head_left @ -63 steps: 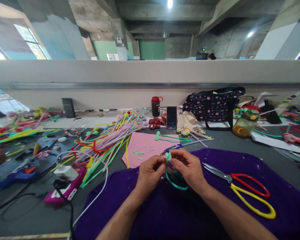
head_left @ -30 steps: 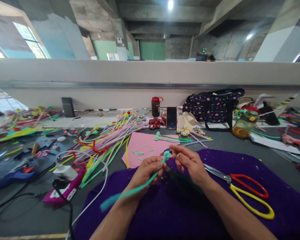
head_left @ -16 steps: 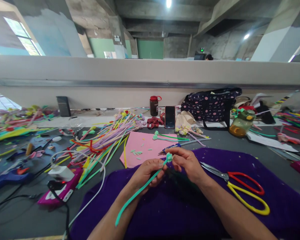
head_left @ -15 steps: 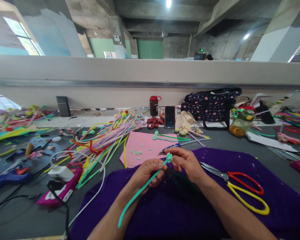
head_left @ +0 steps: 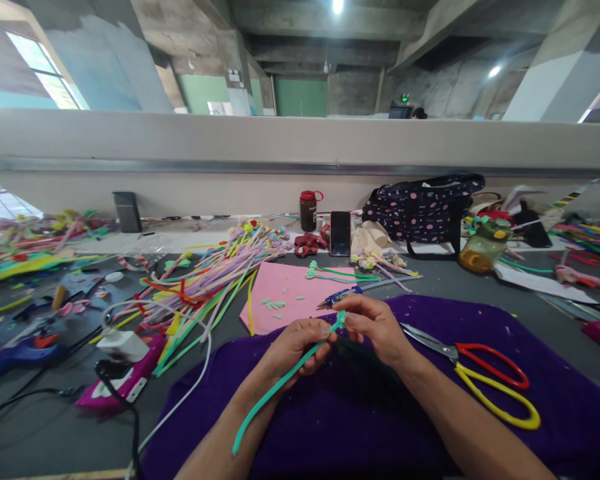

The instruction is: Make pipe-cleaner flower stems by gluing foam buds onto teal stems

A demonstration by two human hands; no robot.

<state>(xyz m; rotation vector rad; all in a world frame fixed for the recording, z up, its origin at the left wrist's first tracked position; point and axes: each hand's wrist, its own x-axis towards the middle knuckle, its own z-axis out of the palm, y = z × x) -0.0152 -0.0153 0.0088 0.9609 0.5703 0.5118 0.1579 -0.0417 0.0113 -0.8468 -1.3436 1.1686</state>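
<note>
A mint-green pipe cleaner (head_left: 275, 389) runs down and left from my left hand (head_left: 307, 343), whose fingers are closed around it near its upper end. That end is bunched into a small knotted head. My right hand (head_left: 375, 327) pinches the head from the right with thumb and fingertips, partly covering it. Both hands are above a purple cloth (head_left: 360, 420). Just behind them lies a pink sheet (head_left: 267, 287) bearing short mint pieces (head_left: 275, 305) and finished-looking green stems (head_left: 340, 273). A blue pen-like tool (head_left: 337, 297) rests at the sheet's edge.
Scissors (head_left: 495, 383) with red and yellow handles lie right of my hands. Leftward are a heap of pipe cleaners (head_left: 220, 267), a magenta power strip (head_left: 125, 387) with cables, and a blue glue gun (head_left: 25, 353). A phone (head_left: 340, 233), bottles and a patterned bag (head_left: 420, 210) stand behind.
The knotted head has tipped slightly down and right, with my right fingers covering more of it. The stem's free end has shifted a little left.
</note>
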